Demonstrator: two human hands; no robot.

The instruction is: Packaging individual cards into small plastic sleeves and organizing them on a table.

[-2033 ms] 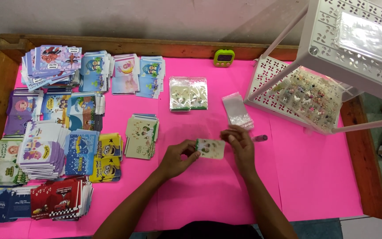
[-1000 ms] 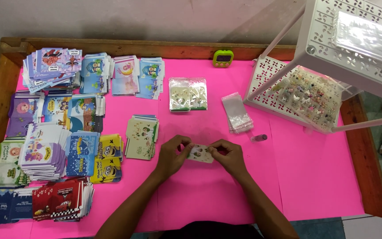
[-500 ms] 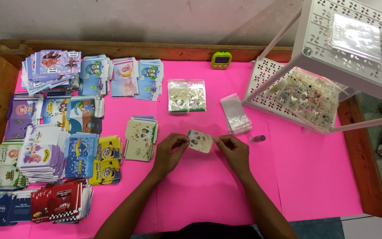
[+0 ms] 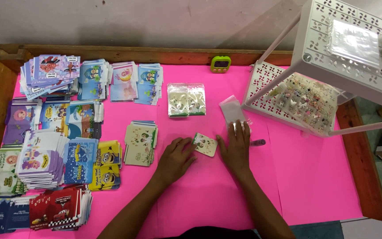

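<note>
A small cream printed card (image 4: 205, 144) lies on the pink table top (image 4: 200, 194) between my hands. My left hand (image 4: 176, 159) rests flat just left of it, fingertips at its edge. My right hand (image 4: 236, 146) lies flat to the card's right, its fingers stretched onto the near end of a stack of clear plastic sleeves (image 4: 232, 108). Neither hand grips anything. A stack of matching cream cards (image 4: 140, 142) sits left of my left hand. Two bagged packs (image 4: 186, 99) lie behind the card.
Many piles of colourful printed cards (image 4: 54, 132) cover the table's left half. A white perforated rack (image 4: 332, 57) with a tray of small trinkets (image 4: 303, 104) stands at the right. A green timer (image 4: 221, 63) sits by the wooden back rim. A small dark object (image 4: 258, 142) lies beside my right hand.
Both hands held the small card up together; now it lies on the table. My right hand has moved up to the clear sleeves, my left has flattened beside the card.
</note>
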